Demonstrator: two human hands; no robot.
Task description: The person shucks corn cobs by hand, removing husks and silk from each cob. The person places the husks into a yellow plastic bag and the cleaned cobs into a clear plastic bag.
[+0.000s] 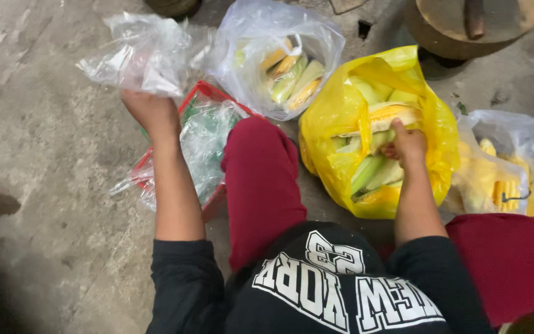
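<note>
Dim, soft overhead light, glare on plastic, dark blurred lower-left corner.

yellow bag (pixel 335 117) centre, clear bags (pixel 143 55) around

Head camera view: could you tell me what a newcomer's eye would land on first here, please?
The yellow bag right of centre stands out, full of corn cobs, with the right hand reaching into it. At upper left, the left hand holds up a clear bag above a red basket of plastic bags. Two more clear bags of corn lie at top centre and far right.
</note>
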